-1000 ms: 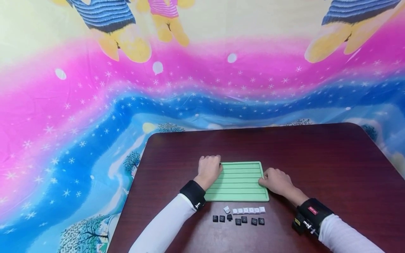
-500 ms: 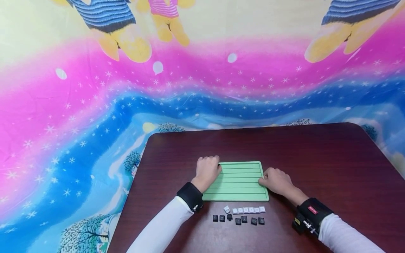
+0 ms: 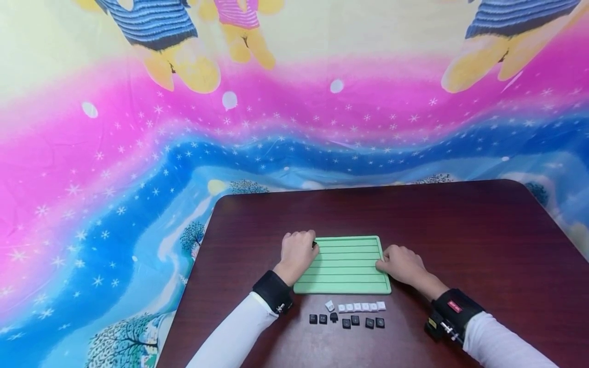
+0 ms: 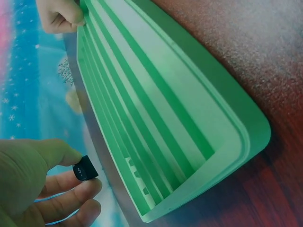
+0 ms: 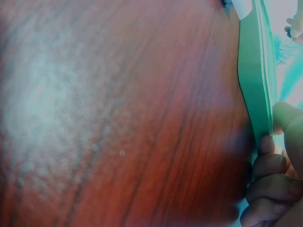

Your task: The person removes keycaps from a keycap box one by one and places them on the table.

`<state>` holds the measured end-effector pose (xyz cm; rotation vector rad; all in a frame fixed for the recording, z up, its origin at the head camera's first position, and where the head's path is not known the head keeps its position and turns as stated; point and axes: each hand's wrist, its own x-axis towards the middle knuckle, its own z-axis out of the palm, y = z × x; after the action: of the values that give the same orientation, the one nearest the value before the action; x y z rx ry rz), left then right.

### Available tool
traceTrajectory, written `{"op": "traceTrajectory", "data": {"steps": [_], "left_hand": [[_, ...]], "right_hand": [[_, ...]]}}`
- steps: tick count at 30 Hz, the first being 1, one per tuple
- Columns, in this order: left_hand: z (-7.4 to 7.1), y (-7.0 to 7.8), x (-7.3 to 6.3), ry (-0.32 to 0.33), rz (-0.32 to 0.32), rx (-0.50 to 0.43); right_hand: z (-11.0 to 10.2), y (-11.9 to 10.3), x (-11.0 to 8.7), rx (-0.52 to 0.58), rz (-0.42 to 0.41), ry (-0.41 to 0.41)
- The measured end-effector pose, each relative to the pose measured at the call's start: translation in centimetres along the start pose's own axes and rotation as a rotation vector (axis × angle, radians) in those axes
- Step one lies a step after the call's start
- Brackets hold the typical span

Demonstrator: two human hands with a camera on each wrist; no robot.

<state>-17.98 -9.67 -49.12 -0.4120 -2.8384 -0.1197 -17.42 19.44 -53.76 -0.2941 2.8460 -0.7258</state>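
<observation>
My left hand [image 3: 296, 255] is over the left end of a pale green grooved tray [image 3: 345, 263]. Between its thumb and fingers it pinches a small black keycap [image 4: 85, 168], whose light marking faces the left wrist camera. The keycap is held apart from the tray wall. My right hand [image 3: 405, 265] grips the tray's right rim, thumb on top and the other fingers curled against the outer side in the right wrist view. Small whitish pieces [image 4: 135, 175] show inside one end of the tray in the left wrist view; their kind is unclear.
In front of the tray, a row of white keycaps [image 3: 358, 307] lies on the dark red-brown table [image 3: 460, 230], one at the left tilted. Nearer still is a loose row of several black keycaps [image 3: 355, 320]. A printed cloth [image 3: 294, 128] hangs behind the table.
My left hand has shifted a little to the left and nearer, uncovering more of the tray; the black keycap now shows at its fingertips. My right hand stays on the rim.
</observation>
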Motion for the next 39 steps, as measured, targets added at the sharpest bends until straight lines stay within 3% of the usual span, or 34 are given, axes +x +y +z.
{"op": "traceTrajectory", "data": {"steps": [9, 18, 27, 34, 39], "left_hand": [[-0.4, -0.4, -0.5, -0.026, -0.019, -0.011], [-1.0, -0.7, -1.2, 0.046, -0.01, -0.001], [-1.0, -0.6, -1.9, 0.047, -0.015, 0.025], [-1.4, -0.7, -2.6, 0.098, -0.007, 0.027], [-1.5, -0.8, -3.0, 0.061, -0.033, 0.017]], "right_hand": [[0.2, 0.0, 0.0, -0.004, 0.0, 0.007], [0.1, 0.0, -0.1, -0.005, 0.001, 0.018], [0.1, 0.0, -0.1, -0.005, 0.006, 0.017], [0.2, -0.1, 0.0, -0.008, 0.006, 0.02], [0.3, 0.0, 0.0, -0.01, 0.009, 0.006]]}}
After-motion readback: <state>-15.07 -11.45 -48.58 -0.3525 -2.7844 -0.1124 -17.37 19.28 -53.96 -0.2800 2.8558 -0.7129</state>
